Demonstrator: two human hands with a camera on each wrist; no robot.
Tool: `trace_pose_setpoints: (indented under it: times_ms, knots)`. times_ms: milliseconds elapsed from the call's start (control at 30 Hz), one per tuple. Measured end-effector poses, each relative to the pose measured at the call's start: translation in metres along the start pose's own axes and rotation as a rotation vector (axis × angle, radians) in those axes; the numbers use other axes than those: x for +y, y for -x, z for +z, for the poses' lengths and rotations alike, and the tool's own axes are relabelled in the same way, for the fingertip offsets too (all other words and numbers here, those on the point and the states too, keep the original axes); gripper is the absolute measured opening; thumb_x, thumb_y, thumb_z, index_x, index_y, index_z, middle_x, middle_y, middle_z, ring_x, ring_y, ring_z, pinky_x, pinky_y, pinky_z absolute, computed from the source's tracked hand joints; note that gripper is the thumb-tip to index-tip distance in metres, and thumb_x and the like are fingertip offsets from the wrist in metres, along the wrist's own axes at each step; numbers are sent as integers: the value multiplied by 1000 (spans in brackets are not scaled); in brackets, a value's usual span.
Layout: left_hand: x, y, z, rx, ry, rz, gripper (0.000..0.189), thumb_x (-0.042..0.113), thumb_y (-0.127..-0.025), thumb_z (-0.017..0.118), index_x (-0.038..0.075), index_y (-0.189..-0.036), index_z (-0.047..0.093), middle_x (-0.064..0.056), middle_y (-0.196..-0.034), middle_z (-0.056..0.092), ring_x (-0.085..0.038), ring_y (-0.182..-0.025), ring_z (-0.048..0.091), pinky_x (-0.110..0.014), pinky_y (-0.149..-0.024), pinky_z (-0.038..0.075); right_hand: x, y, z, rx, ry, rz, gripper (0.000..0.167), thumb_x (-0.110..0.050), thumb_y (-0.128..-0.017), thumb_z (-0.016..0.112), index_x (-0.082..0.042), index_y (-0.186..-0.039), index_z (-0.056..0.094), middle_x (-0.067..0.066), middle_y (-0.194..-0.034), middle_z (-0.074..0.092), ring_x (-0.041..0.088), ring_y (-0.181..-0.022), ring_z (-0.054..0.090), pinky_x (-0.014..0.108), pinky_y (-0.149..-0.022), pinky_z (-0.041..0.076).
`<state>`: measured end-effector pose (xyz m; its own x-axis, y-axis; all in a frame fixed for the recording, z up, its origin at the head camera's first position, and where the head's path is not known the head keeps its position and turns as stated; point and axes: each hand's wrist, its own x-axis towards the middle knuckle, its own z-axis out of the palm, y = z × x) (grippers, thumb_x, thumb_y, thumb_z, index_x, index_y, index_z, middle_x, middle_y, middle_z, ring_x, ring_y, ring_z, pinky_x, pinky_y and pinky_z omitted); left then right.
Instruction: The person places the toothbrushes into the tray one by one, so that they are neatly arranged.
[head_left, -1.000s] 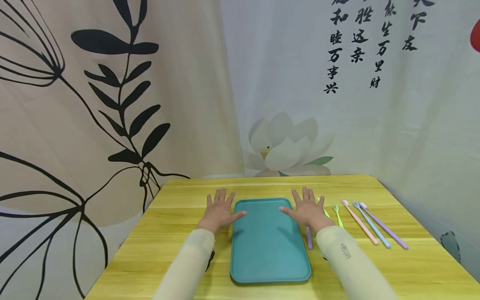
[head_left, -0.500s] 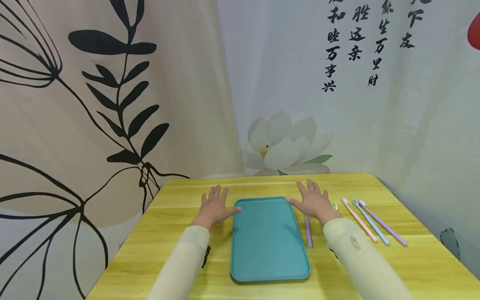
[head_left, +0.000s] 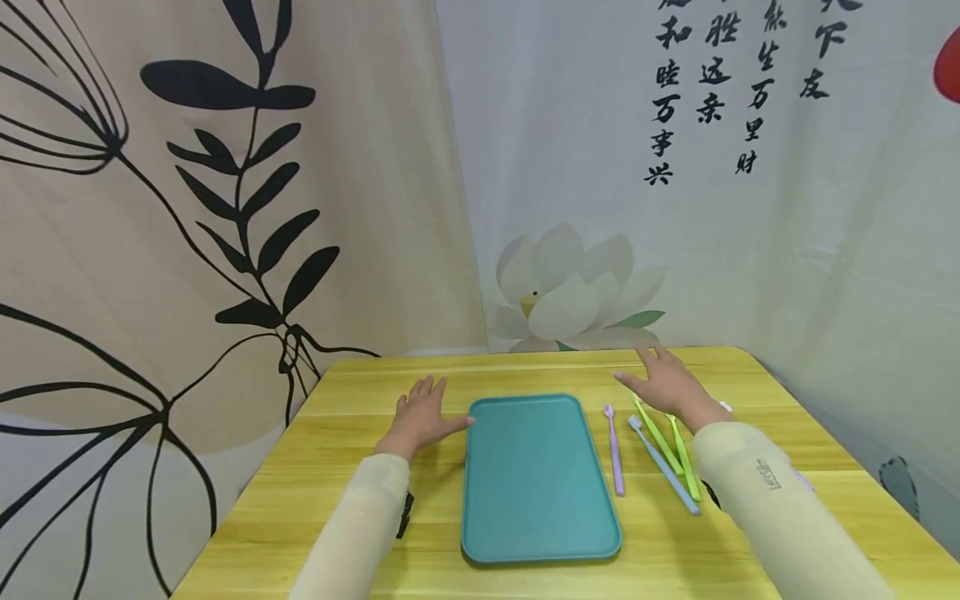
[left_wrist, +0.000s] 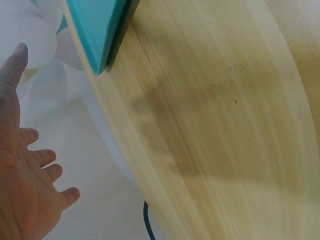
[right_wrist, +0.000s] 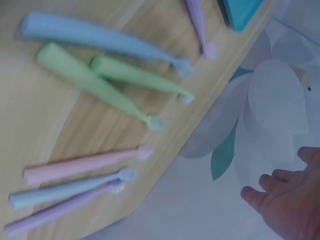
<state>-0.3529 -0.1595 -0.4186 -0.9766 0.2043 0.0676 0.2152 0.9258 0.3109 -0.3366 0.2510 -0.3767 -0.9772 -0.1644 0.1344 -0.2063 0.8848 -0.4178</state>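
Fingers spread and holding nothing, my left hand (head_left: 422, 419) hovers just left of a teal tray (head_left: 540, 483), its thumb tip overlapping the tray's far left corner in the head view. My right hand (head_left: 667, 386) is raised over the table's far right part, fingers extended and nothing in them. Below it lie toothbrushes: a purple toothbrush (head_left: 615, 450) beside the tray, a blue toothbrush (head_left: 663, 465) and two green toothbrushes (head_left: 684, 458). The right wrist view also shows a pink toothbrush (right_wrist: 85, 166), a light blue toothbrush (right_wrist: 70, 191) and another purple toothbrush (right_wrist: 60, 212), mostly behind the right arm in the head view.
Everything rests on a wooden table (head_left: 330, 492) with light grain and rounded far corners. Behind it hangs a curtain (head_left: 390, 208) printed with plants, a lotus and black characters. The left wrist view shows the tabletop's edge (left_wrist: 120, 150).
Both hands have drawn apart: the right hand has moved right and farther up, the left slightly left. The blue and green toothbrushes now show; the pink and light blue ones are covered.
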Motion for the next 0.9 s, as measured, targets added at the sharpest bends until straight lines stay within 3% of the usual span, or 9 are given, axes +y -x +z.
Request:
trace_pose_setpoints:
  times_ms: [400, 900]
  knots:
    - [-7, 5, 7, 0, 134, -17, 100, 60, -86, 68, 2, -156, 25, -22, -159, 23, -41, -146, 19, -59, -114, 17, 39, 14, -40, -10, -32, 54, 87, -54, -103, 40, 14, -151, 17, 47, -148, 9, 64, -133, 13, 74, -103, 19]
    - [-8, 9, 25, -45, 329, -63, 98, 50, -86, 74, 3, -157, 25, -22, -159, 23, -43, -145, 21, -60, -111, 27, 88, 40, -59, -6, -104, 130, 84, -50, -105, 35, 20, -148, 14, 48, -144, 15, 65, -130, 17, 74, -101, 21]
